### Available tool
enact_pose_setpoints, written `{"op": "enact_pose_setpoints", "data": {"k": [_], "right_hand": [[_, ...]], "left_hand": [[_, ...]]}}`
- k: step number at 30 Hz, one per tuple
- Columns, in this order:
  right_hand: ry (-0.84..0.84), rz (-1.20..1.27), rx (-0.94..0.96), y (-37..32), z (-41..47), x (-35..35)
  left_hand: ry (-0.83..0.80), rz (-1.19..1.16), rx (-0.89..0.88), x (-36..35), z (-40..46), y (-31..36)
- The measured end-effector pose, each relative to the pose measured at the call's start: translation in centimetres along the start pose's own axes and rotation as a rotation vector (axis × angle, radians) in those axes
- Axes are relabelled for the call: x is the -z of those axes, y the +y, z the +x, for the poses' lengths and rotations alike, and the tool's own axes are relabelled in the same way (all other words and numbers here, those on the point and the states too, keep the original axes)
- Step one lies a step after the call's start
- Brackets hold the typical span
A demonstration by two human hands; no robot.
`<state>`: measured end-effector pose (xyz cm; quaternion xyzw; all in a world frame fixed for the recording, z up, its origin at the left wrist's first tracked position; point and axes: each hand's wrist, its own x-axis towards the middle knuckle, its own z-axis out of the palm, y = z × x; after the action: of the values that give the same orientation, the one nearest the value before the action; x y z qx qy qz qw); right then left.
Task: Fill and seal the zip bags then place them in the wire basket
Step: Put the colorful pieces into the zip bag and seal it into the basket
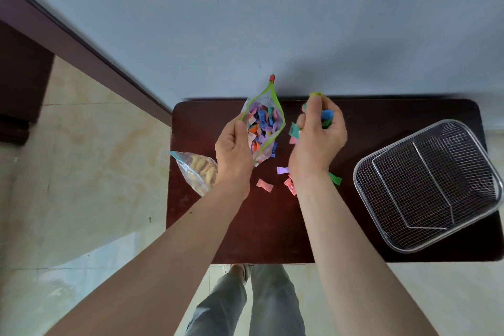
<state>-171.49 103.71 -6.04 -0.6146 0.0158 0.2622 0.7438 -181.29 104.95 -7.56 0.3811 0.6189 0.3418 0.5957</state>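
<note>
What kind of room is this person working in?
Probably a room in a home rather than a workshop: a small dark wooden table stands against a plain painted wall, on glossy marble-look floor tiles.

No legible text, label, brand, number or sign anywhere; wrappers of the candies (262, 123) inside the zip bag (277, 106) too small and blurred for reading.
</note>
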Motion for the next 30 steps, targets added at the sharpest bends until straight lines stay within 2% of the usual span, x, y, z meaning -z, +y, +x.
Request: {"op": "enact_pose_setpoints", "data": {"k": [7,11,21,26,30], "right_hand": [[-0.069,0.022,0.054,-1.8,-2.4,-4.8],[-0.114,0.030,0.086,-2.3,-2.6,-5.4],[-0.156,-0.138,0.080,0.1,-2.2,-3.4],[-0.211,-0.096,0.021,-0.1,-2.3,-3.1],[-0.235,-0.089,0.049,-0.2,-2.2,-3.0]], "left_hand": [[0.081,-0.033,-0.048,0.0,0.2,0.6],[0.043,0.036,-0.112,0.0,-0.1,0.6],[0.060,-0.003,-0.064,0.1,0.0,1.5],[0.059,-0.015,-0.045,-0.1,-0.1,1.9],[0.071,0.007,-0.049,-0.3,0.0,2.2]]}}
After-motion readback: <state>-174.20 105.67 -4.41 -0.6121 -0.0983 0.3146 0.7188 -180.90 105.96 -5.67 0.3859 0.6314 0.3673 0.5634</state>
